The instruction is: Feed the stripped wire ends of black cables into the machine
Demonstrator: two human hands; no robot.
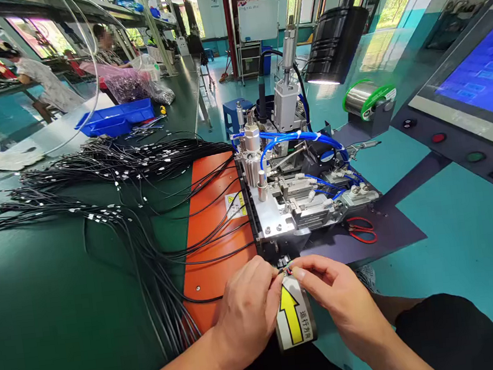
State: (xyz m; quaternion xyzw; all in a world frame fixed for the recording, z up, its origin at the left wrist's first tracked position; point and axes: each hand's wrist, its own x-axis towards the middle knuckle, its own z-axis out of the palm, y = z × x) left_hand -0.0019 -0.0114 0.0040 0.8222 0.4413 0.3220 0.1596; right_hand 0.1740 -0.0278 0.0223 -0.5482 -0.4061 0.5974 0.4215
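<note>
My left hand and my right hand meet at the front edge of the bench, fingertips pinched together on the small coloured wire ends of a black cable. Just below them is a metal plate with a yellow arrow label. Right behind the fingers stands a metal fixture machine with blue air hoses, on an orange base plate. Several black cables fan out to the left across the green bench.
Red-handled scissors lie to the right of the fixture. A solder spool, a black lamp and a control panel with a blue screen stand at the right. A blue tray sits farther back. Two people sit at the far left.
</note>
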